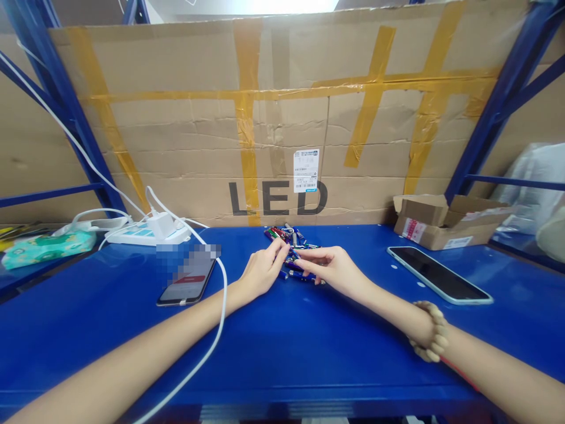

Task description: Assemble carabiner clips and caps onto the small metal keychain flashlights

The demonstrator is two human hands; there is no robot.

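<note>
A pile of small shiny metal tubes point(295, 237), in blue, red, green and silver, lies on the blue shelf; they look like mini penlights. My left hand point(261, 270) reaches in from the left, fingers pinched at the pile's near side. From the right, my right hand point(339, 272) pinches a slim blue tube point(293, 254) between thumb and fingers. Its other end meets my left fingertips, which partly hide it. More blue tubes point(301, 275) lie just under both hands.
A phone point(189, 280) and a white power strip point(145, 233) are at left, with a white cable point(224, 294) looping over my left forearm. At right lie another phone point(436, 274) and an open small carton point(435, 227). Large cardboard point(198, 147) stands behind.
</note>
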